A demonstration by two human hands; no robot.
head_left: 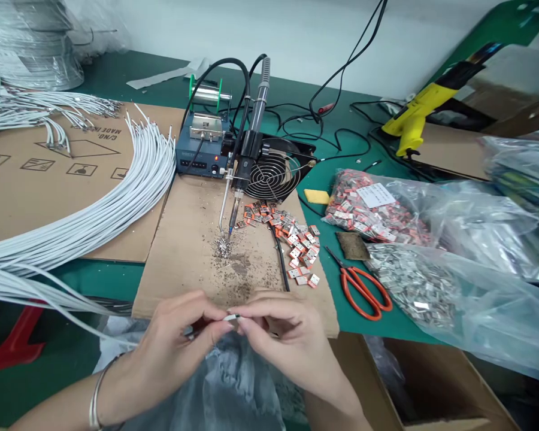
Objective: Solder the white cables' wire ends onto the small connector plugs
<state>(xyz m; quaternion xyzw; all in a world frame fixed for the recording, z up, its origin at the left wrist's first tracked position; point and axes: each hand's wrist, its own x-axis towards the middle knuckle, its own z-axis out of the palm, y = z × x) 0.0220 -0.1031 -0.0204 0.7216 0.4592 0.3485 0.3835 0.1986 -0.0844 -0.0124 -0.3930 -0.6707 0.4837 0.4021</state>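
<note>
My left hand (179,329) pinches a white cable (229,318) close to its end, between thumb and forefinger. My right hand (287,326) has thumb and forefinger closed on the same cable's end, where a bit of dark green shows; the fine wires are mostly hidden by the fingers. Both hands are just in front of the cardboard sheet (184,263). Beyond them a soldering iron (251,143) on a stand points tip-down at a heap of solder specks (223,246). Orange-and-silver USB plugs (303,245) lie scattered to the right.
White cables (135,191) fan out at left. A blue solder feeder (202,149) and a black fan (276,173) stand behind. Orange-handled scissors (363,290), a bag of USB plugs (372,206), a bag of metal shells (413,281) and a yellow heat gun (420,114) are at right.
</note>
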